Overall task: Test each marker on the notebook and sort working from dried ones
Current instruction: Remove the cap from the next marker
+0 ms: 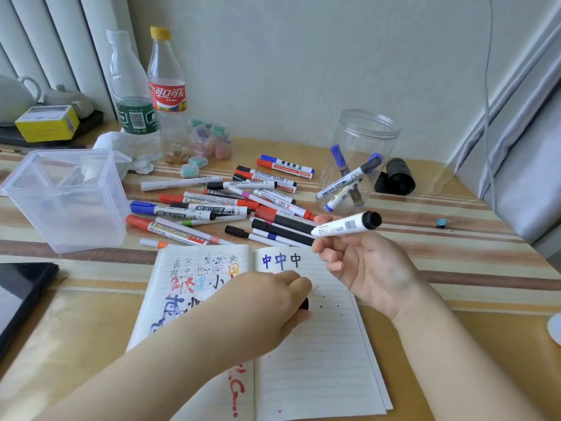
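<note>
An open lined notebook [318,344] lies in front of me, with three test characters in blue and black at the top of its right page. My right hand [361,265] holds a white marker with a black end [346,225] above the page's top right corner. My left hand [273,302] rests on the notebook, closed on a small black cap [304,303] that is mostly hidden. A pile of several markers [230,202] lies beyond the notebook. A round clear jar [361,132] at the right holds a few blue and black markers.
A clear rectangular plastic box [60,214] stands at the left. Two bottles [151,95], pastel erasers [209,141] and crumpled tissue sit at the back. A black jar lid [397,176] lies by the jar, a dark tablet [21,293] at the left edge.
</note>
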{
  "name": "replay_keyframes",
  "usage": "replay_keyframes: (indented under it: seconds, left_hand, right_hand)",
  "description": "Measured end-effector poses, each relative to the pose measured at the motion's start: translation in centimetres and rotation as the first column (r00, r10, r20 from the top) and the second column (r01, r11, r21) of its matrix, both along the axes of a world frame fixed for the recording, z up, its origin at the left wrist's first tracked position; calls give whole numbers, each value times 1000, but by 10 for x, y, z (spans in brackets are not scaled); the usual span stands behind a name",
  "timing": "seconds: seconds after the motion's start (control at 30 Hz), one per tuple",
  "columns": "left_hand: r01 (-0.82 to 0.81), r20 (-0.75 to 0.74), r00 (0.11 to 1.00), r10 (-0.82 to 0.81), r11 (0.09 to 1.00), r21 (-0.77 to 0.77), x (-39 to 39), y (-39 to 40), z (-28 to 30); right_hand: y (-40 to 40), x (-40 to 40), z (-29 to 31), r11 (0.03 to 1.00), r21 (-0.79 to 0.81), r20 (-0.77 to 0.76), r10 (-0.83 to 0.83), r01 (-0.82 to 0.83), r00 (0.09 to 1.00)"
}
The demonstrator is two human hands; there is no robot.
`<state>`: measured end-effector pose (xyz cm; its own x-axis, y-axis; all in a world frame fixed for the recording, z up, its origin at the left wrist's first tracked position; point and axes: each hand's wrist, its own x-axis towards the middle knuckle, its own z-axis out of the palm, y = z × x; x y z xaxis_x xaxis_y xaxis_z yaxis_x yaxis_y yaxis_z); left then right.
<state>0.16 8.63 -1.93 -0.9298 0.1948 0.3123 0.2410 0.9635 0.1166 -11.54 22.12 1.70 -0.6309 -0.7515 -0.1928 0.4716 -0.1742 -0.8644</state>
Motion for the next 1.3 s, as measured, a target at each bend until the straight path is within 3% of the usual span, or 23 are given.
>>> replay_keyframes:
  seconds: [0.07, 0.2, 0.27, 0.43, 0.53, 0.67, 0.83, 1.17, 1.3]
  left_hand:
    - [-8, 6, 1000, 8, 996, -92, -5, 6, -7]
    - [-32, -51, 998, 24, 989, -143, -8, 9, -25]
    - [-56, -78, 996, 45, 987, -148, -7, 13, -32]
    - [-39, -145, 989, 26, 995, -89, -7, 10, -40]
    - [-6, -149, 989, -6, 996, -85, -8, 8, -43]
    - [-1, -139, 990, -7, 998, -60, -9, 7, -43]
    - [1, -136, 991, -7, 999, -40, -8, 6, -44]
    - [-2, -160, 987, -4, 999, -35, -8, 6, -44]
    - [-3, -170, 985, -6, 999, -52, -8, 7, -44]
  right_hand:
    - [-5, -3, -8, 999, 26, -15, -35, 36, 999]
    - [-11, -4, -23, 933, 320, -382, -32, 165, 924]
    - [-10, -5, -29, 888, 393, -501, -10, 238, 865]
    - [-11, -4, -44, 862, 346, -627, -82, 372, 775]
    - [-7, -7, -48, 832, 354, -724, -44, 426, 688]
    - [-5, -8, -52, 827, 346, -752, -38, 444, 658]
    - [-8, -10, -57, 798, 308, -832, -38, 519, 553]
    - [-7, -12, -58, 798, 336, -824, -9, 501, 567]
    - [-5, -12, -58, 807, 279, -827, -74, 520, 557]
